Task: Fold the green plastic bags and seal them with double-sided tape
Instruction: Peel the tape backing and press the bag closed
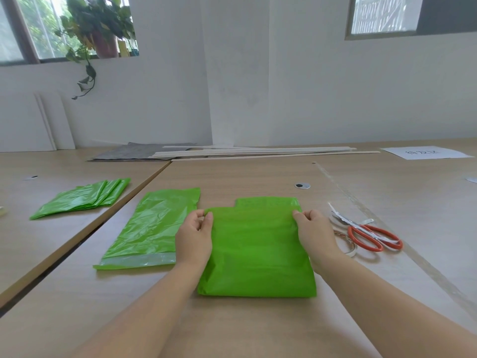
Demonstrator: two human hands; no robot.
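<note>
On the wooden surface (258, 332), an unfolded green bag (152, 228) is laid just left of the left hand (195, 236). The folded green bag (255, 251) is pinched at its far corners between the left hand and the right hand (315, 233). Orange-handled scissors (369, 233) are seen beside the right hand.

Office-style workroom: pale laminate bench (258, 174) with cable grommet (302, 186), printed paper sign (426, 152), potted plant (103, 29) at window (33, 34), white wall (284, 86).

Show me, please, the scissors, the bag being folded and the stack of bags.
scissors (362, 229): head view, where blades meet handles.
bag being folded (258, 254): head view, middle of its upper face.
stack of bags (77, 201): head view, middle of top bag.
</note>
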